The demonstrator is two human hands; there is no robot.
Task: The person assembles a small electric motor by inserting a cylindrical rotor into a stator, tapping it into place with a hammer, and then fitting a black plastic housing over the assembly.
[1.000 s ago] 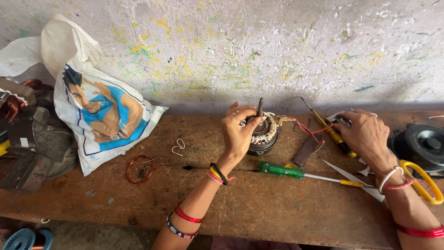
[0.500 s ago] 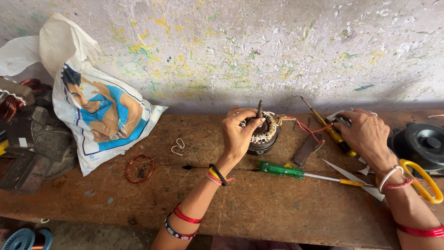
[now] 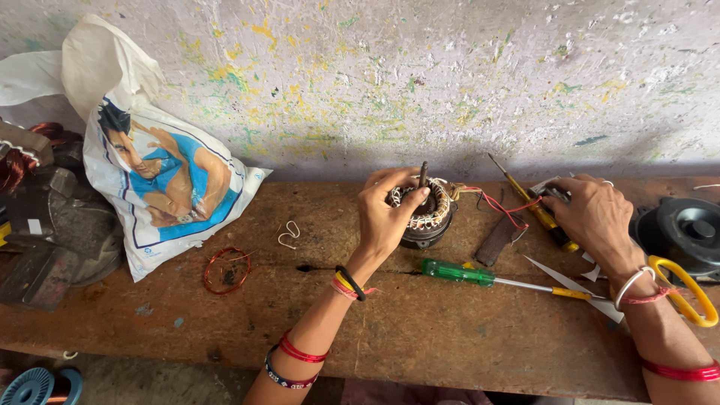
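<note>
A white printed bag point(image 3: 157, 180) leans on the wall at the left of the wooden bench point(image 3: 420, 330); a copper wire coil point(image 3: 226, 271) lies beside it. The left hand point(image 3: 390, 214) curls its fingers around the wound motor stator point(image 3: 426, 214) mid-bench. A green screwdriver point(image 3: 469, 274) lies in front. The right hand point(image 3: 592, 217) pinches a small dark part, beside 1 pair of yellow scissors point(image 3: 675, 289).

A white plastic carrier bag point(image 3: 161, 176) slumps at the left of the desk point(image 3: 420, 330), leaning against the wall, its knotted top upward, printed with a person in a blue top.
</note>
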